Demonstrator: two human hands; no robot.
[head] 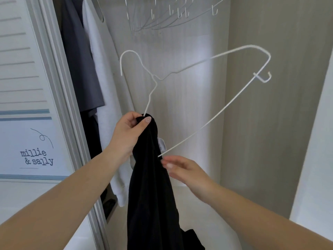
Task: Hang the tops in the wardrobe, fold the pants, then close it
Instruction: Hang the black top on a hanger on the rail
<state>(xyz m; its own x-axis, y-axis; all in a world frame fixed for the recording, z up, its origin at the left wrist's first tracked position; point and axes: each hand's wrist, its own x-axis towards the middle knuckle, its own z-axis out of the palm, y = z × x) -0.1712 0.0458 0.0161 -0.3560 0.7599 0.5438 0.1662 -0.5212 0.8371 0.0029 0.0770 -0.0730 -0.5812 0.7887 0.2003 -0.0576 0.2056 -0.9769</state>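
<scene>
A black top (151,186) hangs down from my left hand (128,131), which grips its upper end bunched around one arm of a white wire hanger (232,100). The hanger is tilted, its hook pointing up-left and its far end out to the right in front of the open wardrobe. My right hand (182,168) is blurred just right of the fabric, fingers loosely extended near the hanger's bottom bar; I cannot tell whether it touches the cloth.
Inside the wardrobe hang a dark grey garment (81,56) and a white garment (106,83) at the left. Several empty white hangers (167,15) hang on the rail above. A louvred white door (27,87) with a printed sign stands open at left.
</scene>
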